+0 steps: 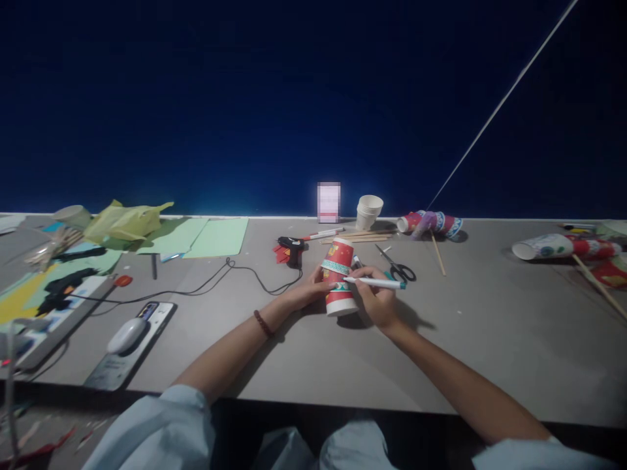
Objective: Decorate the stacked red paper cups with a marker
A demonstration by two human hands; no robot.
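While a person is sitting at a gray table [490, 339], the left hand [306, 295] is curling its fingers round the side of a red paper cup [337, 261] in the centre of the frame, gripping it lightly. The cup seems to be standing mouth-down on the table, leaning toward the upper right. The right hand [379, 303] is closing in a pen grip on a white marker [375, 282], whose tip is touching the cup's side. The thin cup looks likely to dent or slip if the left hand is squeezing too hard or loosening, and fresh ink could smear under the fingers. Scissors [399, 267] are lying just beyond the right hand, and a glue gun [291, 248] is resting up and left of the cup; a careless reach could knock either.
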